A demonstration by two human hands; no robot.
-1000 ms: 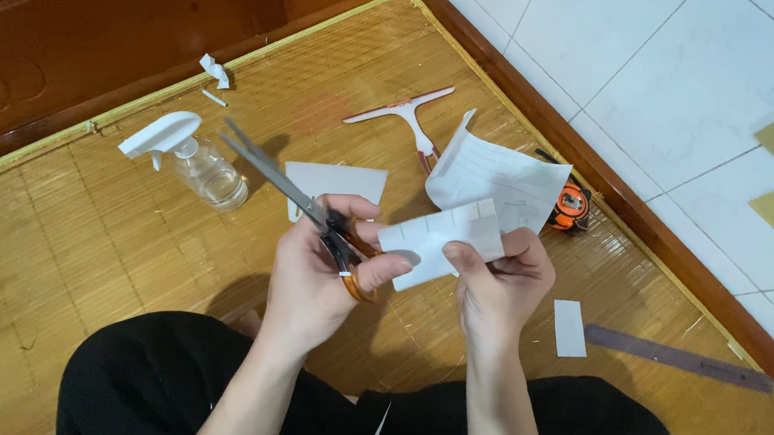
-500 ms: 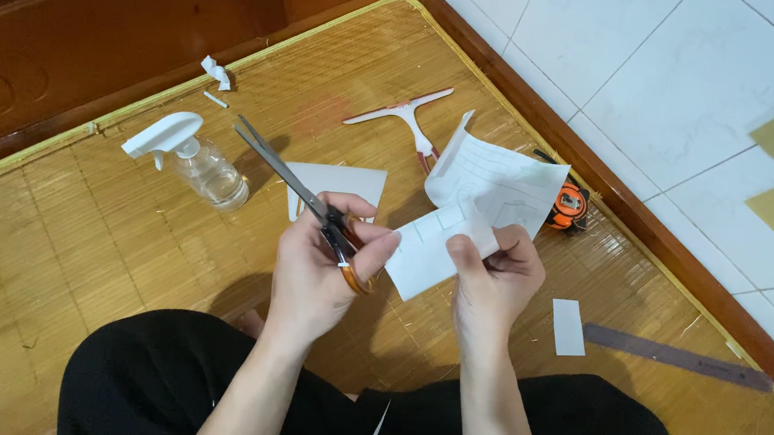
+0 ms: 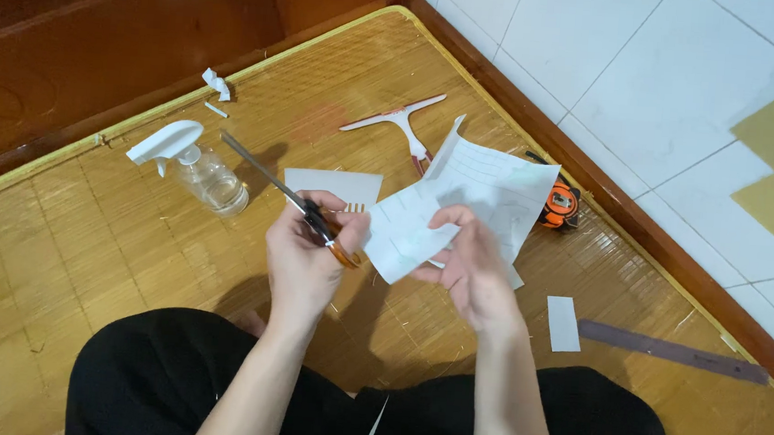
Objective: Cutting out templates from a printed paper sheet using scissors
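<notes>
Fingers of the left hand [image 3: 304,255] are curled through the orange handles of a pair of scissors [image 3: 302,204], blades nearly shut and pointing to the upper left of the frame, clear of any paper. Fingers of the right hand [image 3: 470,267] pinch a white paper piece [image 3: 409,233] at the centre of the frame, held up between the two hands above the bamboo mat [image 3: 86,233].

Cutting appears well under way: a larger ruled sheet [image 3: 498,184] with irregular cut edges lies behind the right hand, a small rectangle [image 3: 564,323] at the right, another white piece [image 3: 335,187] above the left hand, and scraps [image 3: 216,84] at the upper left. The held piece still looks untrimmed.

Nearby lie a spray bottle [image 3: 195,168], a squeegee [image 3: 400,126], a tape measure [image 3: 559,205] and a dark ruler [image 3: 673,352].
</notes>
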